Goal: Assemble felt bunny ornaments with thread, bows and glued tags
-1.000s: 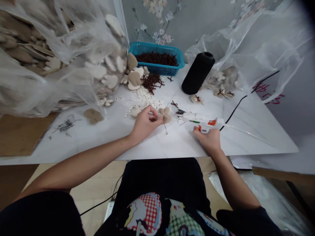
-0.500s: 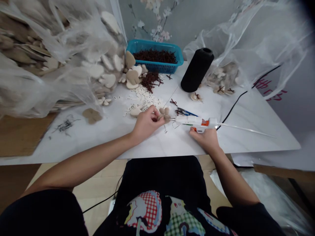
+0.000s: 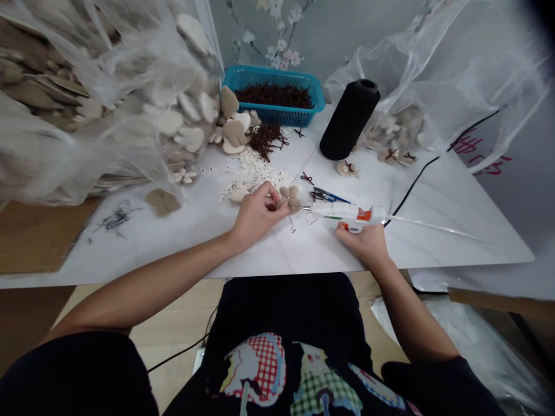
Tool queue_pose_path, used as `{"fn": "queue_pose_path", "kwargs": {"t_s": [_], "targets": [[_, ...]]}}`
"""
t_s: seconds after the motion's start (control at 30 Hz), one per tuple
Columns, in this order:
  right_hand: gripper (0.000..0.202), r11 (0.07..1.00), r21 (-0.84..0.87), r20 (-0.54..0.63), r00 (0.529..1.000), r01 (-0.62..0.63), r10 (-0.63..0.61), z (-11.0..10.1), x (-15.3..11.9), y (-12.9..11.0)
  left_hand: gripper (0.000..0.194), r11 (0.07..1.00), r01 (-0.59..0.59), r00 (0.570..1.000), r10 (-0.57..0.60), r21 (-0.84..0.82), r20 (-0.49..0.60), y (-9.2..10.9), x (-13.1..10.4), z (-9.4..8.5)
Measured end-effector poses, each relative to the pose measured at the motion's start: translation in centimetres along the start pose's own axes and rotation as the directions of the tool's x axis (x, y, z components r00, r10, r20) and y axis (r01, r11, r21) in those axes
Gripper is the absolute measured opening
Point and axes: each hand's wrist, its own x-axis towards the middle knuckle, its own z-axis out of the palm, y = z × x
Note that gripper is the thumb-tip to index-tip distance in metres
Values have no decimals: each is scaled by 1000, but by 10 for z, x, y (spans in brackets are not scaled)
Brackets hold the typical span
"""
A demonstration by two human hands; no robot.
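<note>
A: Hands status?
B: Left hand [image 3: 262,214] pinched, thumb against fingers, on the left edge of a beige felt flower [image 3: 289,193]. Right hand [image 3: 366,240] wrapped round the grip of a white glue gun [image 3: 333,210], finger at the orange trigger.

A: Where's the flower, exactly?
B: Mid-surface [image 3: 459,251], between the hands. Gun nozzle [image 3: 306,207] points left, tip at the flower's right side. Contact or tiny gap: can't tell.

A: Back of the gun?
B: Clear glue stick [image 3: 437,224] sticks out rightward.

A: Close by?
B: Blue-handled snips [image 3: 332,195] just behind the gun, single brown bow [image 3: 307,178] beyond those. Small printed tag [image 3: 293,230] just in front of the flower. Scattered white tags [image 3: 255,167] behind the left hand.

A: Further back?
B: Black thread cone [image 3: 349,121], tilted in view; thin thread runs from near its base toward the flower. Blue basket [image 3: 318,104] of brown bows, with a loose bow pile [image 3: 265,140] in front.

A: Sides?
B: Left: big clear bag [image 3: 143,124] of felt pieces, plus dark thread scraps [image 3: 118,219] near a cardboard sheet [image 3: 47,237]. Right: another clear bag [image 3: 455,86], with felt pieces in its lower part.
</note>
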Motion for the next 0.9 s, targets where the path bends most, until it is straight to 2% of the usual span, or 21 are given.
{"fn": "queue_pose_path", "kwargs": {"t_s": [0.27,0.43,0.57,0.67,0.77,0.9], "targets": [[9,998,-32,-25,998,53,-53,0,1,4,25,999,-42,998,41,-23,-37,-6,1,0],[14,997,-74,-28,999,31,-33,0,1,5,25,995,-81,994,77,-65,-72,-11,2,2],[20,995,-88,-13,999,51,-52,1,-1,3,29,969,-84,996,73,-230,-55,-10,5,0],[19,995,-87,-59,997,53,-59,-1,0,4,34,928,-28,999,14,-372,-41,-8,7,-3],[31,987,-162,-99,995,-8,-8,-10,7,15,36,925,11,999,-28,-379,-39,-6,7,-5],[41,950,-280,-189,978,-141,90,-32,30,49,31,950,26,1000,-29,-311,-7,-6,8,-9]]}}
